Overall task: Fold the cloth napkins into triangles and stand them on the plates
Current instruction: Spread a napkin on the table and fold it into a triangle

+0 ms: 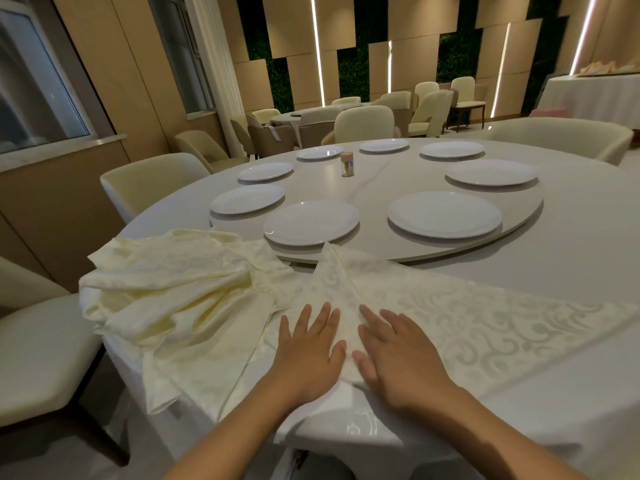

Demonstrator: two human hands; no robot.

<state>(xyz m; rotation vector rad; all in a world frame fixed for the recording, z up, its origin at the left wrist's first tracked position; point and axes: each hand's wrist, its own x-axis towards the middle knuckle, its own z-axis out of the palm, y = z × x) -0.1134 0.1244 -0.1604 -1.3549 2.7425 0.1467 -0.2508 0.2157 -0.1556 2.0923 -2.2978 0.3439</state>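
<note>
A cream patterned napkin (450,317) lies spread on the near edge of the round table, with one part folded into a narrow pointed flap (334,282) that reaches toward the turntable. My left hand (308,355) and my right hand (394,351) lie flat side by side on the base of that flap, fingers straight, pressing it down. A loose pile of cream napkins (166,289) sits to the left. Several white plates stand bare on the turntable, the nearest two being one plate (311,223) ahead of my hands and another plate (445,214) to the right.
The grey turntable (519,233) fills the table's middle, with a small wooden-topped toothpick jar (347,163) at its centre. Cream chairs (45,355) ring the table, one close on my left. More tables and chairs stand at the back of the room.
</note>
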